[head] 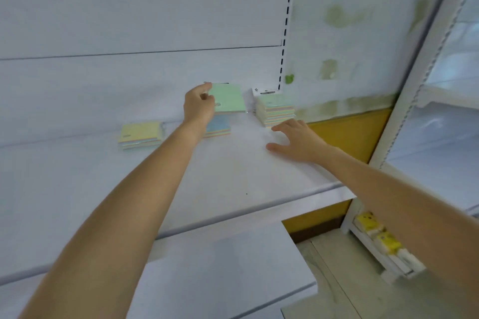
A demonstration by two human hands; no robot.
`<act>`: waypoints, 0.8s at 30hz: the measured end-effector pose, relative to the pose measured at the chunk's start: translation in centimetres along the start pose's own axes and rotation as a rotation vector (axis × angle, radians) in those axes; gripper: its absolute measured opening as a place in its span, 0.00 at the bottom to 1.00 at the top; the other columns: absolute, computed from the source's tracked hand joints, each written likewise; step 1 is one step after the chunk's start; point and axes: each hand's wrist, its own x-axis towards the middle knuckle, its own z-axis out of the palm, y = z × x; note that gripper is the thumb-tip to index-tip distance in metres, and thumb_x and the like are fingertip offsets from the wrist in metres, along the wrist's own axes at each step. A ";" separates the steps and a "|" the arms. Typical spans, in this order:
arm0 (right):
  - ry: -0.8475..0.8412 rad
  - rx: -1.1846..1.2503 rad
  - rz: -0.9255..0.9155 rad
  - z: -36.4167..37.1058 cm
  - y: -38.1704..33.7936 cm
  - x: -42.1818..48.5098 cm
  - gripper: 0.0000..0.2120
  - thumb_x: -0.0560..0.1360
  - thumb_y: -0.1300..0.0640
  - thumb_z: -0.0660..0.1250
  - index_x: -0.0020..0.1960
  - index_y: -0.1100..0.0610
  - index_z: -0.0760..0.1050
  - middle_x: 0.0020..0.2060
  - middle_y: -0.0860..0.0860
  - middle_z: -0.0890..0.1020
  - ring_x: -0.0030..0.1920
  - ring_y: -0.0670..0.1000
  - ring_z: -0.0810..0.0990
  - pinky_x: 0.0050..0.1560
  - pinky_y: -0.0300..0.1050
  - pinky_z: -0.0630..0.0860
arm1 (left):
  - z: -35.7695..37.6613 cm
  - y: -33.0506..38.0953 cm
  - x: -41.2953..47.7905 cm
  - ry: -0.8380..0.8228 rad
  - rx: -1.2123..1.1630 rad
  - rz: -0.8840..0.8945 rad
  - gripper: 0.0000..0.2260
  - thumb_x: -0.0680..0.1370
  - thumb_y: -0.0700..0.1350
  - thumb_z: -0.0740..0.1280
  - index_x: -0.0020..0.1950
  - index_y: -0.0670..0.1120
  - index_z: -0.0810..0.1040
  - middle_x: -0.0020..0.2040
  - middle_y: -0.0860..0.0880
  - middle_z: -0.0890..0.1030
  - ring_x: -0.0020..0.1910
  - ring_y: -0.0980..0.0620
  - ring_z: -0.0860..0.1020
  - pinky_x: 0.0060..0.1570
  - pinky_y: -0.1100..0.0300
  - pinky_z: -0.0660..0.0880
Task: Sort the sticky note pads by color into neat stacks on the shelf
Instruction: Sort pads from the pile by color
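While the left hand (198, 107) grips it, green pad (229, 98) tilts — face outward.

Location: a shop, likely stationery retail. White display shelves (233, 176) back onto a panel (129, 8) with a slotted upright (285, 33) and carry stacked note pads (141, 134). A neighbouring rack (388, 264) holds small yellow packaged goods (366, 219).

The pad (228, 98) is pale green. The left stack (141, 134) is yellow-topped with pastel-striped edges, the middle stack (219, 127) is blue-topped, and the right stack (276, 111) is pastel-striped. The shelf (233, 176) is white and the wall panel (347, 134) is yellow.
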 end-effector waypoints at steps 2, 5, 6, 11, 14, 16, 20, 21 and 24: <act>-0.015 0.022 0.025 -0.2 1.4 -0.3 0.31 0.73 0.37 0.61 0.71 0.51 0.63 0.71 0.52 0.65 0.72 0.56 0.60 0.72 0.50 0.58 | 2.5 0.7 0.0 -0.010 -0.036 -0.010 0.20 0.74 0.34 0.57 0.64 0.44 0.75 0.64 0.40 0.76 0.63 0.41 0.75 0.64 0.48 0.73; -0.070 0.051 0.062 0.1 2.0 -0.4 0.33 0.72 0.34 0.58 0.71 0.49 0.62 0.72 0.52 0.62 0.73 0.57 0.56 0.72 0.54 0.56 | 5.3 1.4 0.2 -0.019 -0.062 -0.015 0.20 0.74 0.34 0.57 0.64 0.44 0.75 0.61 0.41 0.77 0.61 0.43 0.76 0.64 0.49 0.73; -0.088 0.051 0.071 0.2 2.0 -0.3 0.32 0.72 0.33 0.57 0.71 0.49 0.62 0.73 0.53 0.62 0.73 0.58 0.56 0.72 0.54 0.56 | 6.1 1.6 0.3 -0.019 -0.057 -0.013 0.19 0.75 0.34 0.57 0.64 0.44 0.75 0.59 0.41 0.78 0.61 0.43 0.76 0.64 0.50 0.73; -0.083 0.075 0.062 0.7 2.4 0.0 0.32 0.72 0.32 0.55 0.71 0.49 0.62 0.72 0.53 0.63 0.72 0.57 0.57 0.71 0.52 0.55 | 9.7 2.1 1.2 -0.067 -0.019 -0.001 0.18 0.75 0.35 0.59 0.64 0.44 0.74 0.52 0.42 0.77 0.50 0.47 0.76 0.62 0.47 0.74; -0.078 0.065 0.058 0.9 2.6 0.1 0.33 0.72 0.32 0.54 0.71 0.49 0.62 0.71 0.53 0.63 0.72 0.58 0.57 0.71 0.52 0.55 | 11.8 2.5 1.7 -0.104 0.048 0.015 0.18 0.75 0.36 0.60 0.65 0.44 0.74 0.49 0.45 0.76 0.51 0.45 0.77 0.63 0.52 0.74; -0.069 0.062 0.052 1.0 2.6 0.2 0.33 0.72 0.32 0.54 0.70 0.49 0.63 0.71 0.53 0.64 0.71 0.58 0.58 0.70 0.52 0.55 | 12.7 2.2 2.1 -0.114 0.162 0.019 0.18 0.76 0.37 0.59 0.65 0.44 0.74 0.56 0.43 0.78 0.59 0.45 0.76 0.63 0.58 0.70; -0.057 0.087 0.054 1.0 2.7 0.4 0.32 0.72 0.33 0.55 0.69 0.50 0.64 0.69 0.54 0.65 0.71 0.57 0.58 0.70 0.52 0.55 | 13.6 0.8 2.5 -0.178 0.448 0.024 0.14 0.77 0.42 0.58 0.60 0.47 0.77 0.65 0.44 0.76 0.67 0.45 0.70 0.66 0.57 0.66; -0.053 0.091 0.055 1.0 2.6 0.4 0.32 0.72 0.33 0.56 0.69 0.50 0.64 0.69 0.54 0.66 0.71 0.57 0.58 0.70 0.52 0.55 | 13.6 0.5 2.5 -0.175 0.490 0.047 0.14 0.77 0.43 0.58 0.59 0.48 0.78 0.66 0.43 0.74 0.68 0.44 0.68 0.66 0.56 0.64; -0.050 0.091 0.050 1.0 2.6 0.3 0.32 0.72 0.33 0.56 0.69 0.50 0.64 0.69 0.54 0.66 0.71 0.57 0.58 0.70 0.52 0.55 | 13.4 -0.3 1.9 -0.187 0.542 0.205 0.14 0.77 0.51 0.61 0.61 0.50 0.76 0.69 0.44 0.67 0.70 0.46 0.63 0.68 0.56 0.61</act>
